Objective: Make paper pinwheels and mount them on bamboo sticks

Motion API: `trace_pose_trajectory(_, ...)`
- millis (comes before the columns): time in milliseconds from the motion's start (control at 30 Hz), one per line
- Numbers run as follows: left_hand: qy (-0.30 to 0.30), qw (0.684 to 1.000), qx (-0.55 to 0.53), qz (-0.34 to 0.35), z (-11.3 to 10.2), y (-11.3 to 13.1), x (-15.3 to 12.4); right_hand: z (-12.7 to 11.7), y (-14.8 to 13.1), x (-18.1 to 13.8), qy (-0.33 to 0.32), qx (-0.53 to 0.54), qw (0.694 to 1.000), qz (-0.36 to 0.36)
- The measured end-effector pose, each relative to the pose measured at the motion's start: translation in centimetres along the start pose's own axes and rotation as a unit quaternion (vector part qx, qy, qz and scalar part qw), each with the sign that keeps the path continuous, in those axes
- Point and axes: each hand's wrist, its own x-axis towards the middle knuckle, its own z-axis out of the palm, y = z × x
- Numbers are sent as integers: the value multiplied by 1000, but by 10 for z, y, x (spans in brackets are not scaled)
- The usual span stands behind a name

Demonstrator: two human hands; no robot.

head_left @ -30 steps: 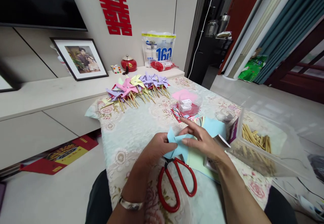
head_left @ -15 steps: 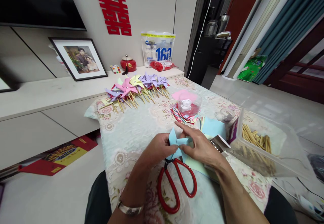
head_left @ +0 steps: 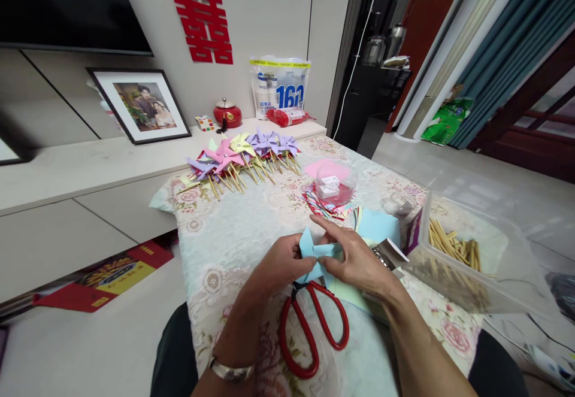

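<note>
A light blue paper pinwheel piece [head_left: 312,256] is held above the table between both hands. My left hand [head_left: 276,265] pinches its left side with curled fingers. My right hand [head_left: 359,259] grips its right side, the index finger stretched over the top flaps. Just below the paper lie red-handled scissors [head_left: 312,325] on the floral tablecloth [head_left: 233,235]. A stack of coloured paper sheets [head_left: 377,226] sits right behind my right hand.
Several finished pinwheels on sticks [head_left: 242,154] lie at the table's far end. A clear round tub [head_left: 335,184] sits on pink paper mid-table. A clear plastic box of wooden sticks [head_left: 458,253] stands at the right. A low cabinet with a framed photo [head_left: 139,103] runs along the left.
My right hand has drawn in closer to the left one, and the blue paper's flaps are folded tighter toward its middle. In the last half second almost nothing has moved.
</note>
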Motion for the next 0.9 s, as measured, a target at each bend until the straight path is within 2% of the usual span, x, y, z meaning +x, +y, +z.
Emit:
trace_pose_trajectory(133, 33, 999, -41, -2, 3, 12, -2, -2, -4, 2, 22, 87, 995, 37)
trace_pose_trajectory(233, 58, 995, -78, 13, 1, 15, -3, -2, -4, 4, 73, 162, 982, 64)
trace_pose_trajectory(433, 76, 988, -121, 57, 3, 8, -1, 11, -2, 11, 171, 332, 922, 105)
trace_pose_trajectory(633, 135, 981, -126, 65, 18, 13, 2, 23, -6, 12, 207, 326, 918, 95)
trace_pose_trajectory(900, 188, 972, -126, 60, 20, 17, 2, 28, -8, 12, 215, 317, 918, 102)
